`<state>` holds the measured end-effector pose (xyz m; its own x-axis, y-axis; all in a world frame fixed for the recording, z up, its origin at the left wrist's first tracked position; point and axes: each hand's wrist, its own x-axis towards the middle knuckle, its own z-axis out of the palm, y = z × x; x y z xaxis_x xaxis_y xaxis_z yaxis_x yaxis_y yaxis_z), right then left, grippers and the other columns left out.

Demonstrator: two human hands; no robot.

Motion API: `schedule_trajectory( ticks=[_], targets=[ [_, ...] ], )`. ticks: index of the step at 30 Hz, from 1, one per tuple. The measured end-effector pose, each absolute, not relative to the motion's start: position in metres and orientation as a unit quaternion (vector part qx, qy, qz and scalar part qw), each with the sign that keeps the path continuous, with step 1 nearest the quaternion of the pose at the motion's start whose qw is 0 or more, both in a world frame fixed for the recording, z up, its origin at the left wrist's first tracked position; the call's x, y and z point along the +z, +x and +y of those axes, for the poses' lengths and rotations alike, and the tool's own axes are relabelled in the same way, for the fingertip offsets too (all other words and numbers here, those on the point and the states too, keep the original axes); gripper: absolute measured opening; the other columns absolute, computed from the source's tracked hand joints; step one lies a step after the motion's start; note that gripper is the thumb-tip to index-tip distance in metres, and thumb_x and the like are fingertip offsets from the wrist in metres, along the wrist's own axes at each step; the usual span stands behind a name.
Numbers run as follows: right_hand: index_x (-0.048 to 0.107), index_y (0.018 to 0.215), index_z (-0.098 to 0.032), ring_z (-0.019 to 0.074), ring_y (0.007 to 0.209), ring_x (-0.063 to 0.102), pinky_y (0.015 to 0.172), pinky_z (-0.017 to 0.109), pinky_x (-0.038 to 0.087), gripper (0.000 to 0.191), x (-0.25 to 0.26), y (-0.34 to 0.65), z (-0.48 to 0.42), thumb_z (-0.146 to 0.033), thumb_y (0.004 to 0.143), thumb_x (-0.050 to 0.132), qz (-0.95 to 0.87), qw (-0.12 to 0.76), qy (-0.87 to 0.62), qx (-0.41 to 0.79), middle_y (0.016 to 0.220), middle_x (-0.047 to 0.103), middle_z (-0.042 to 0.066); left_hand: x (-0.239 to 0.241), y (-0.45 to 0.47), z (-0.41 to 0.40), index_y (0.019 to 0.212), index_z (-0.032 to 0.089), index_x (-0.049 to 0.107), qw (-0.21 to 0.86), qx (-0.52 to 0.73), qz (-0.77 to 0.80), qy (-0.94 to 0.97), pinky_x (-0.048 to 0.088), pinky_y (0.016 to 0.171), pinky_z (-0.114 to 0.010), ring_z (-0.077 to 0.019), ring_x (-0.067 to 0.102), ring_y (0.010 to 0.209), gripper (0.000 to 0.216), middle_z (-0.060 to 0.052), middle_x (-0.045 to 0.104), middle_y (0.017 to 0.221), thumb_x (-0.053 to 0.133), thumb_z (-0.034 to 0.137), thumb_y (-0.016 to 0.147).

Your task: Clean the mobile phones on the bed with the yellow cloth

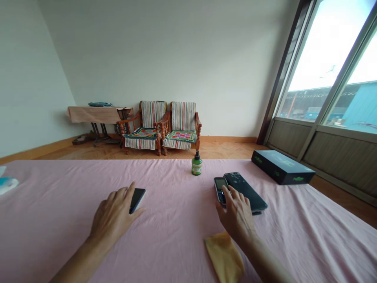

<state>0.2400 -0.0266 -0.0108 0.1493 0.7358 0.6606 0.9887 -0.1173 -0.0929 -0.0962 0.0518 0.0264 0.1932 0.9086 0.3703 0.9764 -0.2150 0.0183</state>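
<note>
On the left, my left hand [113, 212] has its thumb and fingers apart beside a dark smartphone [138, 198]. That phone lies on the pink sheet, its left part covered by my fingers. My right hand [238, 212] is on a keypad mobile phone [220, 184], the thumb along its lower left edge and the fingers over its right side. How firmly they press cannot be made out. Right against the keypad phone lies a dark, flat, rounded slab [246, 190] with pale marks at its far end. Another dark edge shows beneath its near end.
A yellow cloth [225, 257] lies below my right wrist. Farther back stand a green pump bottle [196, 164] and a black box [281, 167]. A blue and white item [7, 184] sits at the left edge. Two wooden chairs [180, 122] stand beyond the sheet [165, 243].
</note>
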Motion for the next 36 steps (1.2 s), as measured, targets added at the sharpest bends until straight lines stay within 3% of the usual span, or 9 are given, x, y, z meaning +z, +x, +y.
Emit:
schedule_trajectory(
  ticks=[3, 5, 10, 13, 18, 25, 30, 33, 36],
  targets=[
    [0.063, 0.117, -0.013, 0.0342, 0.101, 0.059, 0.079, 0.048, 0.044, 0.037, -0.011, 0.242, -0.024, -0.026, 0.084, 0.055, -0.618, 0.258, -0.708, -0.225, 0.121, 0.059, 0.021, 0.016, -0.078, 0.044, 0.135, 0.020, 0.043, -0.023, -0.288, -0.519, -0.804, 0.038, 0.101, -0.039, -0.0286, 0.049, 0.119, 0.060, -0.011, 0.054, 0.128, 0.053, 0.047, 0.083],
    [0.066, 0.114, -0.014, 0.0342, 0.101, 0.059, 0.079, 0.049, 0.046, 0.034, -0.011, 0.241, -0.023, -0.023, 0.083, 0.054, -0.618, 0.277, -0.703, -0.216, 0.121, 0.061, 0.020, 0.007, -0.061, 0.033, 0.130, 0.020, 0.049, -0.173, -0.302, -0.478, -0.806, 0.047, 0.091, -0.037, -0.0261, 0.059, 0.104, 0.054, -0.010, 0.062, 0.117, 0.054, 0.048, 0.084],
    [0.066, 0.110, -0.013, 0.0268, 0.102, 0.060, 0.086, 0.044, 0.051, 0.032, -0.008, 0.217, -0.029, -0.017, 0.083, 0.051, -0.628, 0.433, -0.631, -0.142, 0.114, 0.065, 0.015, -0.004, -0.028, 0.006, 0.125, 0.017, 0.053, -0.488, -0.309, -0.397, -0.713, 0.051, 0.084, -0.033, -0.0233, 0.064, 0.095, 0.051, -0.012, 0.065, 0.109, 0.058, 0.049, 0.085],
    [0.060, 0.119, -0.015, 0.0233, 0.108, 0.058, 0.089, 0.039, 0.052, 0.038, -0.007, 0.192, -0.037, -0.014, 0.082, 0.050, -0.671, 0.497, -0.540, -0.105, 0.119, 0.062, 0.013, -0.001, -0.021, -0.001, 0.130, 0.018, 0.048, -0.600, -0.316, -0.355, -0.643, 0.052, 0.082, -0.034, -0.0232, 0.066, 0.093, 0.059, -0.012, 0.065, 0.109, 0.061, 0.052, 0.083],
    [0.048, 0.132, -0.016, 0.0236, 0.120, 0.051, 0.092, 0.040, 0.053, 0.049, -0.007, 0.160, -0.053, -0.011, 0.083, 0.050, -0.751, 0.468, -0.458, -0.079, 0.130, 0.055, 0.013, 0.010, -0.013, -0.009, 0.118, 0.015, 0.059, -0.706, -0.328, -0.288, -0.557, 0.052, 0.078, -0.035, -0.0240, 0.066, 0.089, 0.049, -0.013, 0.066, 0.106, 0.056, 0.052, 0.087],
    [0.042, 0.138, -0.014, 0.0252, 0.124, 0.049, 0.096, 0.037, 0.052, 0.053, -0.010, 0.155, -0.062, -0.019, 0.087, 0.053, -0.808, 0.391, -0.433, -0.078, 0.139, 0.047, 0.014, 0.016, -0.015, -0.009, 0.113, 0.015, 0.059, -0.695, -0.432, -0.316, -0.481, 0.052, 0.074, -0.034, -0.0234, 0.066, 0.085, 0.046, -0.010, 0.069, 0.096, 0.065, 0.047, 0.082],
    [0.048, 0.133, -0.017, 0.0240, 0.113, 0.059, 0.088, 0.036, 0.056, 0.043, -0.011, 0.160, -0.062, -0.023, 0.090, 0.049, -0.794, 0.385, -0.458, -0.107, 0.130, 0.056, 0.013, 0.026, -0.049, 0.021, 0.115, 0.015, 0.057, -0.452, -0.503, -0.485, -0.556, 0.052, 0.069, -0.032, -0.0243, 0.066, 0.087, 0.057, -0.009, 0.069, 0.100, 0.051, 0.061, 0.082],
    [0.054, 0.127, -0.017, 0.0238, 0.107, 0.063, 0.084, 0.036, 0.058, 0.036, -0.008, 0.162, -0.061, -0.023, 0.092, 0.045, -0.778, 0.398, -0.470, -0.127, 0.123, 0.062, 0.014, 0.032, -0.080, 0.045, 0.117, 0.014, 0.056, -0.386, -0.506, -0.522, -0.568, 0.050, 0.078, -0.032, -0.0265, 0.062, 0.100, 0.062, -0.010, 0.068, 0.106, 0.050, 0.062, 0.079],
    [0.058, 0.121, -0.017, 0.0229, 0.103, 0.065, 0.080, 0.034, 0.059, 0.032, -0.005, 0.162, -0.061, -0.022, 0.093, 0.043, -0.772, 0.412, -0.467, -0.133, 0.118, 0.064, 0.014, 0.033, -0.106, 0.063, 0.112, 0.010, 0.060, -0.333, -0.474, -0.555, -0.597, 0.050, 0.077, -0.035, -0.0288, 0.065, 0.095, 0.062, -0.011, 0.071, 0.100, 0.054, 0.060, 0.075]
  ],
)
